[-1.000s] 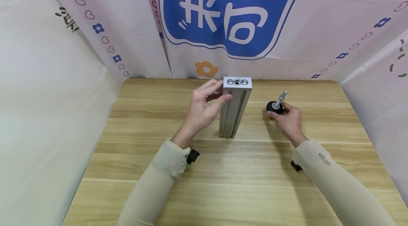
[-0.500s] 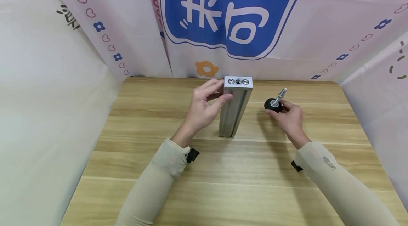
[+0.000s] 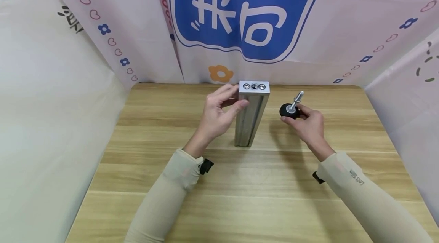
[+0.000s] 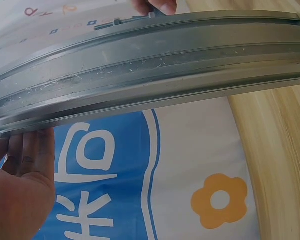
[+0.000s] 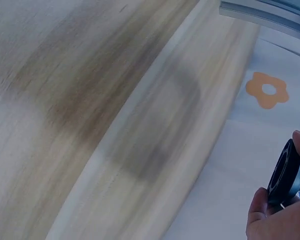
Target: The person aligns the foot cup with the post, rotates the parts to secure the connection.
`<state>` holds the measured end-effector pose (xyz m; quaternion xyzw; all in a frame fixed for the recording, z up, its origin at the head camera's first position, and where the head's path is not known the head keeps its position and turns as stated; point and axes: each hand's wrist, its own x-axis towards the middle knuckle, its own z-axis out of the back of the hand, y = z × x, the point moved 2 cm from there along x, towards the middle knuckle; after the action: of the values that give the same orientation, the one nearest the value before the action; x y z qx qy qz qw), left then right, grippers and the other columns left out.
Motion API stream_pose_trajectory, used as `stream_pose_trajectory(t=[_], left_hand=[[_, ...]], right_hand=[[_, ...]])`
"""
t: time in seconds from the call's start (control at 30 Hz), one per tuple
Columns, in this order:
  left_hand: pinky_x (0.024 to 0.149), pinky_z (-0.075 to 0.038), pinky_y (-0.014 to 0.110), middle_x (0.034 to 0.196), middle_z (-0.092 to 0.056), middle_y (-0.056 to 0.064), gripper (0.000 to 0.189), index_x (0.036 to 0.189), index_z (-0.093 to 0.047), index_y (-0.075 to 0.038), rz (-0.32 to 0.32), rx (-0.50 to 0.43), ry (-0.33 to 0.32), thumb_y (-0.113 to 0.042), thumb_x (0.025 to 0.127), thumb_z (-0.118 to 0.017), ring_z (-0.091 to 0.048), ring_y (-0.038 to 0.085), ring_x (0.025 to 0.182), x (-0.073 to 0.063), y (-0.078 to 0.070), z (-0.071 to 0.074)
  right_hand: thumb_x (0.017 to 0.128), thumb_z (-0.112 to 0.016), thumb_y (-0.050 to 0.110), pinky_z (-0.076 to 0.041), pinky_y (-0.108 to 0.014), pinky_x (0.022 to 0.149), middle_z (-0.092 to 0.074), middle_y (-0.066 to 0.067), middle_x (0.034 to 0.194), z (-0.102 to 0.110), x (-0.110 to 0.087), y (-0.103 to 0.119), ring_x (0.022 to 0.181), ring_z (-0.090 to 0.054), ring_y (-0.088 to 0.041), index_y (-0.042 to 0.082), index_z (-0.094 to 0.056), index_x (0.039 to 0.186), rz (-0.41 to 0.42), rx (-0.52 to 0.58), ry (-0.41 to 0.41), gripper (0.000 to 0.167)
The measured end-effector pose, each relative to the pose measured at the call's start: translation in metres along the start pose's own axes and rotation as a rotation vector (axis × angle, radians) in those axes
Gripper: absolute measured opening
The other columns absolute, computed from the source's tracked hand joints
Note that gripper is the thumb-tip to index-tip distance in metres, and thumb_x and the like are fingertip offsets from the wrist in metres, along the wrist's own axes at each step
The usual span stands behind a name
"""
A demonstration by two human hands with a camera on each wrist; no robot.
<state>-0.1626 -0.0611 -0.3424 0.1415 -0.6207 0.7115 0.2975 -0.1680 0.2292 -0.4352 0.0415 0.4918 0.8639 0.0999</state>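
Observation:
A grey aluminium profile [image 3: 247, 121] stands upright on the wooden table, its end plate [image 3: 254, 87] on top showing two screws with a hole between them. Near that top my left hand [image 3: 219, 111] grips the profile from the left, thumb on the near face. In the left wrist view the profile [image 4: 150, 65] runs across the picture, with small shavings in its groove. To the right, my right hand [image 3: 308, 125] pinches a levelling foot [image 3: 289, 111] by its round black base, held above the table with its threaded stud tilted upward. The right wrist view shows the black base [image 5: 284, 175] between fingers and thumb.
The wooden table [image 3: 219, 205] carries the profile. Printed fabric [image 3: 308, 71] hangs behind its far edge, and pale fabric walls [image 3: 58, 121] stand at both sides.
My right hand has moved a little left and up with the levelling foot, closer to the profile. The left hand and the profile have stayed in place.

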Motion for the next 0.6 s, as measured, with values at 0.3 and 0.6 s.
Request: stream_pose_trajectory(t=[0.3,0.6], left_hand=[[0.089,-0.067,0.032,0.113,-0.071,0.023,0.039,0.132,-0.066,0.012,0.013,0.01,0.004,0.002,0.095,-0.074,-0.07,0.024,0.091,0.001,-0.001,-0.001],[0.089,-0.067,0.035,0.113,-0.071,0.023,0.039,0.132,-0.066,0.011,0.012,0.012,0.0,0.002,0.095,-0.074,-0.071,0.025,0.092,0.001,-0.001,-0.001]], right_hand=[[0.087,-0.088,0.022,-0.049,-0.001,0.074,-0.069,-0.019,0.139,0.008,-0.006,0.008,0.121,-0.068,-0.032,0.005,-0.058,0.149,0.019,-0.001,0.016,0.071],[0.087,-0.088,0.024,-0.048,-0.004,0.085,-0.07,-0.02,0.136,0.017,-0.015,0.02,0.118,-0.069,-0.029,0.005,-0.058,0.149,0.078,-0.04,0.013,0.071]])
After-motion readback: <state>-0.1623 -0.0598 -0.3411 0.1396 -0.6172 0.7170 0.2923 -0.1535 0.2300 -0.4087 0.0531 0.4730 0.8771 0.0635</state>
